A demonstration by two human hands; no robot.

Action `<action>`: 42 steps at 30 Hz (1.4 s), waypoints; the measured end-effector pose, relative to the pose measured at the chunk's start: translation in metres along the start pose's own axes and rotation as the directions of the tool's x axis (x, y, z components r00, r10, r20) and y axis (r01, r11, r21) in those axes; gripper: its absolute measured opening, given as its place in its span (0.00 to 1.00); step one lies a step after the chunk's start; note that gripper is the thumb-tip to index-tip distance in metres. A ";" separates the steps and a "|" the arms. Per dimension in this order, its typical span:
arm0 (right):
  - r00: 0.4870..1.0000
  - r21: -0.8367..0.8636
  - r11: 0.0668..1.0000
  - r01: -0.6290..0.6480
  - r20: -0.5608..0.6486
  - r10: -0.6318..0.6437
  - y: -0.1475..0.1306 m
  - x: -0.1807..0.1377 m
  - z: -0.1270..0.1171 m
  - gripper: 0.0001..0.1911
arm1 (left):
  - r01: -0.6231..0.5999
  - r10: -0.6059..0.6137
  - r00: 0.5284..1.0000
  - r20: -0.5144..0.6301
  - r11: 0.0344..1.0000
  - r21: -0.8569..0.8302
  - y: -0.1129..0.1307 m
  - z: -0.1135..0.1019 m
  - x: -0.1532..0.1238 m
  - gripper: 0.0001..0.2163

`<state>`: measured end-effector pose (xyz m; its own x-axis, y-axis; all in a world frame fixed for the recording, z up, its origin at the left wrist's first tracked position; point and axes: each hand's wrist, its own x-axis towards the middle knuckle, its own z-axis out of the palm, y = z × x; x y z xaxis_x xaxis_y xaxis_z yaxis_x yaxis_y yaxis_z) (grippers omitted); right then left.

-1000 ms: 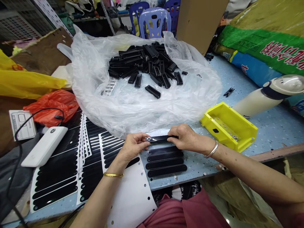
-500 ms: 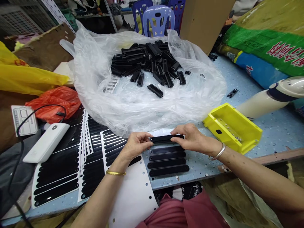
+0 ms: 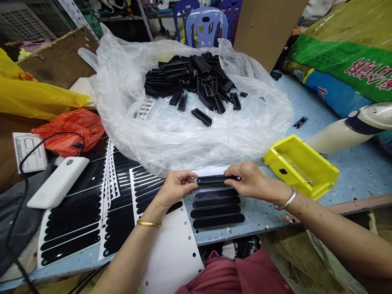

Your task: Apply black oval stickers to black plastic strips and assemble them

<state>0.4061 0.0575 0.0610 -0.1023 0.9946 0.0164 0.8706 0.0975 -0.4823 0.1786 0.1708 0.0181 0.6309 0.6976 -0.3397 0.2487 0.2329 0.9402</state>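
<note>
A long black strip-shaped plastic piece (image 3: 211,180) is held level above the table between both hands. My left hand (image 3: 177,185) pinches its left end between thumb and fingers. At the other end, my right hand (image 3: 246,178) grips it near the tip. Just below, several similar black pieces (image 3: 218,211) with rounded ends lie in a neat stack of rows. Beside my left forearm are white sheets carrying black strip stickers (image 3: 147,185); the sheet (image 3: 171,249) nearest me is mostly bare white.
Behind the hands, an open clear plastic bag (image 3: 171,139) holds a heap of black parts (image 3: 196,77). A yellow bin (image 3: 318,163) with small metal bits stands right, beside a bottle (image 3: 339,132). At left lie a white power bank (image 3: 59,181) with a cable and a red bag (image 3: 73,128).
The black piece has been tilted, so a toothed edge and its end now show. My right hand has shifted slightly right along it; my left hand keeps its hold.
</note>
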 end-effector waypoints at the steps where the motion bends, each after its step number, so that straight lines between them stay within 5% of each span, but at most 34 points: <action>1: 1.000 0.000 1.000 0.004 0.006 -0.004 -0.001 0.000 0.001 0.05 | -0.003 0.003 1.000 0.004 1.000 -0.001 0.000 0.000 0.000 0.13; 42: 0.994 -0.007 0.999 -0.050 0.096 0.051 -0.004 0.010 0.009 0.05 | 0.020 -0.019 1.000 -0.020 0.999 0.045 0.007 -0.001 -0.002 0.12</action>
<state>0.3970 0.0667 0.0552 -0.1039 0.9903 -0.0923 0.8782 0.0477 -0.4759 0.1786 0.1718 0.0251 0.6112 0.7066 -0.3566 0.2935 0.2161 0.9312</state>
